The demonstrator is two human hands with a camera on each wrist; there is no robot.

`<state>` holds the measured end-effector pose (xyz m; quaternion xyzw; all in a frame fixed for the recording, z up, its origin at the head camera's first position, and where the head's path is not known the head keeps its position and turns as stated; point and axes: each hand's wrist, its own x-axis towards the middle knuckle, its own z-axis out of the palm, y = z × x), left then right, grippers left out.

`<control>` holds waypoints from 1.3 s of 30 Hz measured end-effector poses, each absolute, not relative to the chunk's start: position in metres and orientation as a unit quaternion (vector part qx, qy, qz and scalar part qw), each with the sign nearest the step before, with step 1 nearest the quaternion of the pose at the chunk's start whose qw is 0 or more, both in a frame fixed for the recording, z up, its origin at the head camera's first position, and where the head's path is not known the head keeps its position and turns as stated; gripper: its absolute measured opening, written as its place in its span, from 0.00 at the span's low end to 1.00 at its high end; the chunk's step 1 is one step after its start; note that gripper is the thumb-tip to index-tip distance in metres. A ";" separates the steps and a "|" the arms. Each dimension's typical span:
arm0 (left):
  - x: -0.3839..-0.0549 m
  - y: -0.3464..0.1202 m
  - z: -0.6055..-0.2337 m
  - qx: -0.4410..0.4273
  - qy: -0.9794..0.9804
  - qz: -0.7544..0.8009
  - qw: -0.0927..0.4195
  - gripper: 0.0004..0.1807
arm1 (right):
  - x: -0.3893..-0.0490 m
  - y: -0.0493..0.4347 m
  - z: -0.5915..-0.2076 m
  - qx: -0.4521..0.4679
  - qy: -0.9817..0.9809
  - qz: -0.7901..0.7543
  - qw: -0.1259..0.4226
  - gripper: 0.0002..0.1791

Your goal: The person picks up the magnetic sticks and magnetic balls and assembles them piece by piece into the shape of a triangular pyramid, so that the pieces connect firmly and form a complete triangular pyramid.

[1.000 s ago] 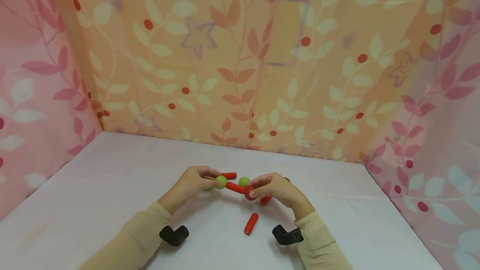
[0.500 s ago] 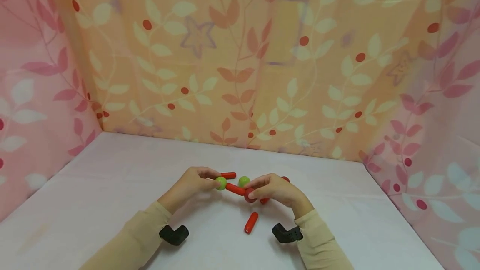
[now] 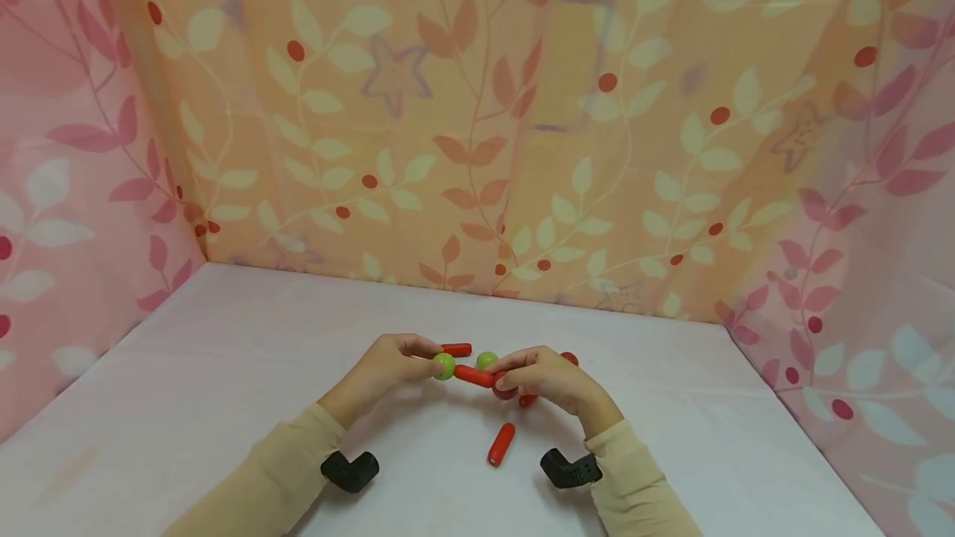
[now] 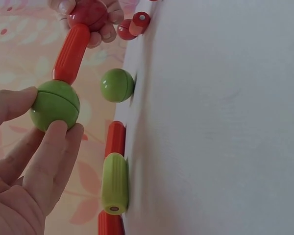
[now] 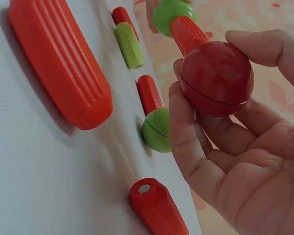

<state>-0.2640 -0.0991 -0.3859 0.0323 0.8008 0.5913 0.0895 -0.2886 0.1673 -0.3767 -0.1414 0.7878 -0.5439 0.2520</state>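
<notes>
Above the white table, my left hand (image 3: pixel 382 367) pinches a green ball (image 4: pixel 55 106) between thumb and fingertips. A ridged red rod (image 4: pixel 71 53) runs from this ball to a glossy red ball (image 5: pixel 215 78), end against ball on both sides. My right hand (image 3: pixel 555 379) holds the red ball, with the thumb on one side and curled fingers on the other. Each ball has a thin groove round its middle. Behind the held pieces, a loose green ball (image 4: pixel 117 85) lies on the table.
One red rod (image 3: pixel 501 444) lies nearer me, between the forearms. Another, with a metal disc in its end, a red rod (image 5: pixel 159 205), lies by my right hand. A light green rod (image 4: pixel 115 183) lies near more red rods (image 4: pixel 116 137). Another red ball (image 3: pixel 569 359) sits behind my right hand.
The joined balls and rod have shifted very slightly to the right. Both hands keep their grip, and the loose pieces lie as before.
</notes>
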 end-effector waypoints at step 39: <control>-0.265 -0.094 -0.392 0.079 0.803 0.582 0.102 0.15 | -0.286 0.153 -0.386 -0.110 0.786 -0.559 0.241 0.15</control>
